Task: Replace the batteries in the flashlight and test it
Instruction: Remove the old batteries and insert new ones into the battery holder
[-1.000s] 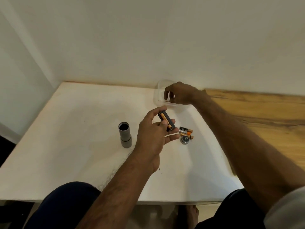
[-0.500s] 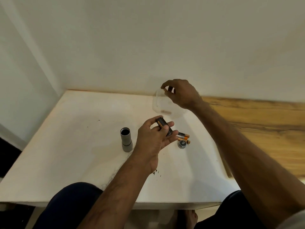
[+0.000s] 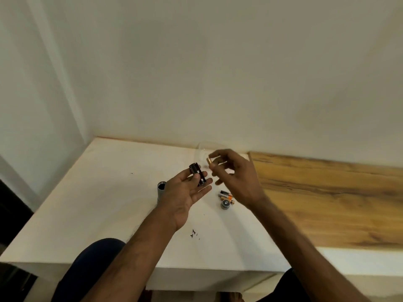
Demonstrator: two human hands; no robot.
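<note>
My left hand (image 3: 185, 192) holds the black battery holder (image 3: 198, 175) between thumb and fingers, palm up, above the white table (image 3: 104, 203). My right hand (image 3: 236, 175) pinches a small battery (image 3: 211, 160) by its gold end, just right of the holder and not touching it. The grey flashlight body (image 3: 161, 191) stands upright on the table with its open end up, partly hidden behind my left hand. Loose orange-and-black batteries (image 3: 225, 194) lie beside the round grey tail cap (image 3: 225, 204), below my right hand.
A clear plastic container (image 3: 201, 153) stands at the back of the table near the wall, behind my right hand. A wooden surface (image 3: 327, 199) adjoins the table on the right. Small dark specks (image 3: 194, 234) lie near the front. My knees show below the table edge.
My right hand left the clear container and came toward the holder with a battery pinched in its fingers. My left hand turned the holder more upright. The camera tilted upward.
</note>
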